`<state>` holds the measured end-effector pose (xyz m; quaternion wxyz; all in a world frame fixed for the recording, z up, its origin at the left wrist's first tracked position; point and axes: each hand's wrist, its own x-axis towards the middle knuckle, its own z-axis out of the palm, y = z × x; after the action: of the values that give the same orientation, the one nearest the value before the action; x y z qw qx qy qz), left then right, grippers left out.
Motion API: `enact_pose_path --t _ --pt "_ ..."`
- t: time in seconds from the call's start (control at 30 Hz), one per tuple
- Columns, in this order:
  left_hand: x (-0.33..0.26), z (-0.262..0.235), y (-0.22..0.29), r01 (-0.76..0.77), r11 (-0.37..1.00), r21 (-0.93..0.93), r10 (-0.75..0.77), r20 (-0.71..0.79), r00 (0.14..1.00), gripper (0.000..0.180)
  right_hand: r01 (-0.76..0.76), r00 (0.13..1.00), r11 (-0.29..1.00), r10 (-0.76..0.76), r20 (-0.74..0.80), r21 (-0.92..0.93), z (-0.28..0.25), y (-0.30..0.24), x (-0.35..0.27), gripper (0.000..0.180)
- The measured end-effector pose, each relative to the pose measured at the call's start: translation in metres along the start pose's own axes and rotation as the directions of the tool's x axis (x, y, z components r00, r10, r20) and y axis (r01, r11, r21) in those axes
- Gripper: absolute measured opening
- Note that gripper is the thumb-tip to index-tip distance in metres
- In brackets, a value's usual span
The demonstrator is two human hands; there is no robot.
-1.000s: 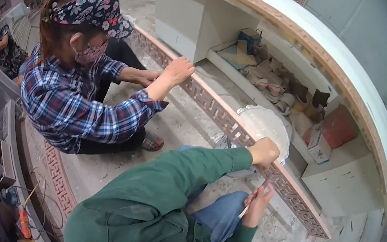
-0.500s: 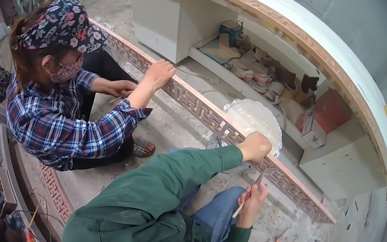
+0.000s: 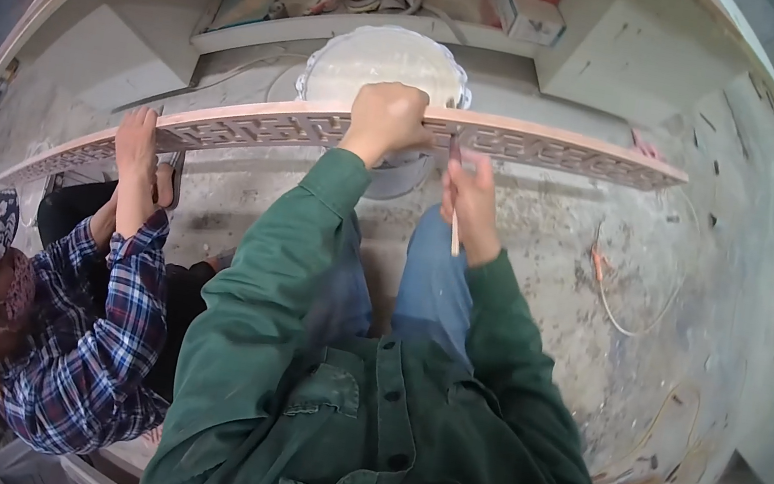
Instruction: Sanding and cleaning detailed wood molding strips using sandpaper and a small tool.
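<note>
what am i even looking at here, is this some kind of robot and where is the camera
No robot here: these are a person's own bare hands, in green sleeves. The view comes from a wide fisheye camera worn on the person's head and looking down, which is why straight edges bend near the rim.

The left hand grips the top edge of a long patterned panel. The right hand holds a slim tool with its upper end at the panel; whether it touches is hard to tell.

At left, a co-worker in a checked shirt has a hand on the same panel. Just beyond the panel is a round whitish tub, and an orange-ended cord lies on the stained floor.
</note>
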<state>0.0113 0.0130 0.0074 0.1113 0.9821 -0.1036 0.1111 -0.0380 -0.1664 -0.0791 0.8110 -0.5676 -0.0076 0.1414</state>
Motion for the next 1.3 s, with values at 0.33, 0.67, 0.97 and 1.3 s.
enact_pose_path --t 0.33,0.67,0.97,1.3 --pt "-0.006 -0.004 0.005 0.029 0.999 0.026 -0.029 0.011 1.000 0.037 -0.036 0.998 0.995 0.040 -0.049 0.093 0.011 -0.001 -0.039 0.024" --pt "-0.002 -0.002 0.000 0.044 0.998 0.043 -0.047 0.073 0.996 0.039 0.075 0.991 0.997 -0.076 -0.110 -0.014 0.017 0.006 -0.044 0.029" --pt "0.002 -0.006 0.007 0.044 0.999 0.007 -0.044 0.052 0.998 0.039 0.082 0.991 0.996 -0.079 -0.112 0.026 0.015 -0.001 -0.013 0.026" --pt "0.000 -0.015 0.008 0.065 0.998 0.003 -0.065 0.085 0.994 0.034 0.000 0.997 1.000 0.003 -0.074 0.031 0.016 -0.009 -0.001 0.023"
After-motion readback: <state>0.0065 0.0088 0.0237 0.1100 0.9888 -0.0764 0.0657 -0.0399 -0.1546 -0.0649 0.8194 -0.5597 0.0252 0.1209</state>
